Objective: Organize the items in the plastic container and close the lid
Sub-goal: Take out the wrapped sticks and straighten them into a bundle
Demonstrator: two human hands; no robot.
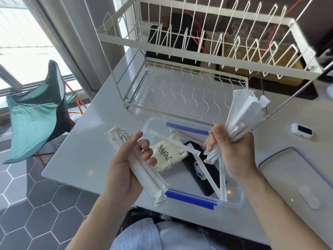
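From my remote seat I saw the left hand [126, 170] curled round a neat bundle of white paper-wrapped straws [138, 166], held slanted above the near-left corner of the clear rectangular plastic container [234, 202]. The right hand [232, 150] clutched a looser, fanned bunch of white paper-wrapped straws [243, 112], raised over the container's right side. The container sat at the near edge of the pale grey bench [93, 141], open, with blue clip strips along its near and far rims. Inside it lay a cream tissue packet printed "MiNi" [169, 156], a flat black packet [203, 170] and several loose wrapped straws [180, 145]. Its clear lid [292, 177] rested flat on the bench just to the right. A white wire dish rack [189, 69] stood toward the far edge.
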